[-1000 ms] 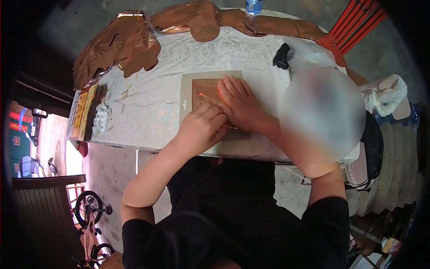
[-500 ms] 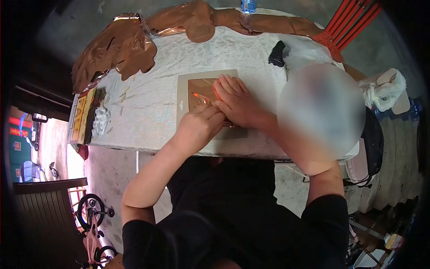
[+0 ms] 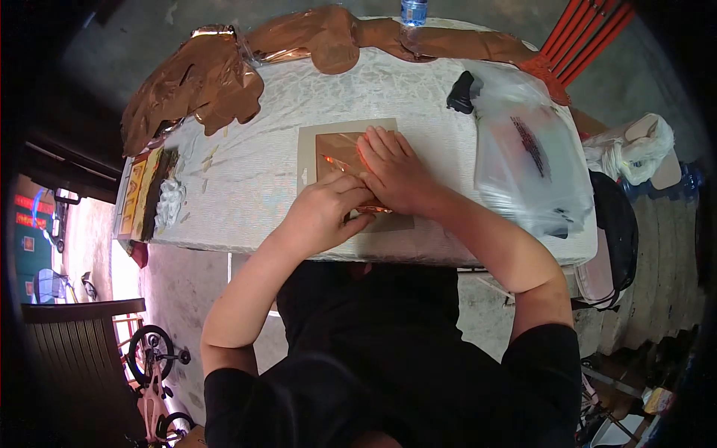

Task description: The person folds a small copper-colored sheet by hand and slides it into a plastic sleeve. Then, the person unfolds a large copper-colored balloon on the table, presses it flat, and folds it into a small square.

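Observation:
A shiny copper-coloured foil sheet (image 3: 328, 149) lies on a beige-grey card (image 3: 307, 142) near the front middle of the table. My right hand (image 3: 396, 168) rests flat on the foil's right side, its fingers stretched out and pointing away from me. Close beside it, my left hand (image 3: 334, 207) is bent over the lower left part of the foil, fingers curled and thumb drawn in, pinching at its near edge. That edge looks crumpled and catches orange light. The exact spot of the pinch is partly hidden by the fingers.
Large copper foil pieces (image 3: 202, 82) lie along the far and left table edges. A stack of clear plastic bags (image 3: 515, 164) is at right, with a black object (image 3: 461, 93) beside it. A yellow box (image 3: 140, 190) stands at left, and a water bottle (image 3: 414, 12) at the back.
My left hand has shifted slightly, its thumb now lower and more visible near the foil's front edge. My right hand stays flat in place. The blurred patch over the plastic bags is gone.

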